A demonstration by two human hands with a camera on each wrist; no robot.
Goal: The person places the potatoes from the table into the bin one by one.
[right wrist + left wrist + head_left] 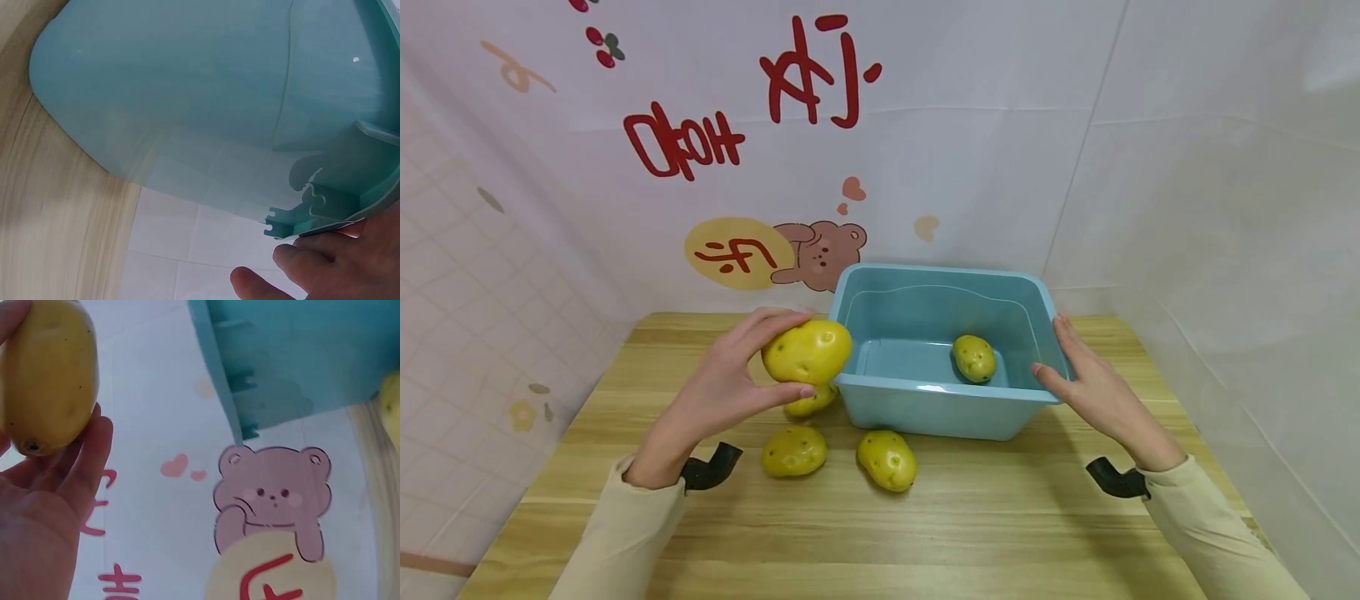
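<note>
My left hand (722,383) grips a yellow potato (808,352) between thumb and fingers, raised by the left side of a light-blue plastic bin (925,408). In the left wrist view the same potato (53,375) shows its dark end spot, with fingers curled round it. At the bin's right side, my right hand (1097,392) holds the rim, thumb over the inside and fingers along the outside. The right wrist view has these fingers (306,259) under the bin's rim. A second potato (974,358) lies on the bin's floor, towards the right.
Partly hidden behind the held potato, another potato (811,402) lies against the bin's left side. Two more, a left potato (794,451) and a right potato (887,460), lie in front on the wooden table (970,525). A printed white cloth (970,167) hangs behind.
</note>
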